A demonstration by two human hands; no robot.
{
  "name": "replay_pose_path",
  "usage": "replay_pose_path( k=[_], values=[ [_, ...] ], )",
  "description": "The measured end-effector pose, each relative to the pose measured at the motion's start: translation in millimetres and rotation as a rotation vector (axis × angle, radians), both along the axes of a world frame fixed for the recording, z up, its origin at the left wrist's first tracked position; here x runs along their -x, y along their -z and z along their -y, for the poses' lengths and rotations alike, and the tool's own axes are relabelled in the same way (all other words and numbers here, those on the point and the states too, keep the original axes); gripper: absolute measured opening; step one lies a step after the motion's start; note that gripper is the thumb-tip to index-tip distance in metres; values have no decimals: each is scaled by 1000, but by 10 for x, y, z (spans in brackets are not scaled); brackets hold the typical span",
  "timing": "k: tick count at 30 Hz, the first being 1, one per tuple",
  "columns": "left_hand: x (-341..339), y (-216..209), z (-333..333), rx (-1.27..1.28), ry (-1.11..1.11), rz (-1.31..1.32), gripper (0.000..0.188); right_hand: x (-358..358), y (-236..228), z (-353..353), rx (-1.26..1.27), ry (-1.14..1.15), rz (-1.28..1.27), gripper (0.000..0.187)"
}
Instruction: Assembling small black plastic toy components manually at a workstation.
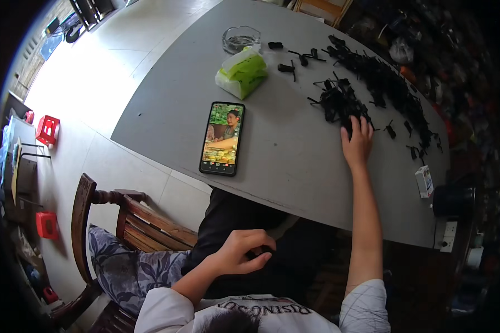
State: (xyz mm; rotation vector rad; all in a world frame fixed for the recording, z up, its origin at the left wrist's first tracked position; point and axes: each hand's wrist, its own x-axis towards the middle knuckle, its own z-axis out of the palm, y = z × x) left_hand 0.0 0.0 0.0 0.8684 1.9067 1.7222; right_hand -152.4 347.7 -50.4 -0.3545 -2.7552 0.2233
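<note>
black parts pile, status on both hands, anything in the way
Right hand on near black parts pile, grip unclear. Left hand curled, contents unclear. Phone left of pile, apart. Nothing seen blocking.

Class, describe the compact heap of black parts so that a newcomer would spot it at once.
Start at the grey table and look to its right half. There, a long heap runs near the far edge; the compact heap lies just nearer the person. Unlike its neighbours, it has the right hand's fingertips at its near side.
</note>
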Motion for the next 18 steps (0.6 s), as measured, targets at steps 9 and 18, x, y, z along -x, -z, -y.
replay_pose_path(
  k=[9, 18],
  values=[
    [71, 103, -188, -92, 102, -72, 12, -980, -99, 701, -81, -211, -166, 33],
    [-59, 160, -262, -138, 71, 90, 25, -1064, -296, 795, 477, -375, -409, 13]
  ],
)
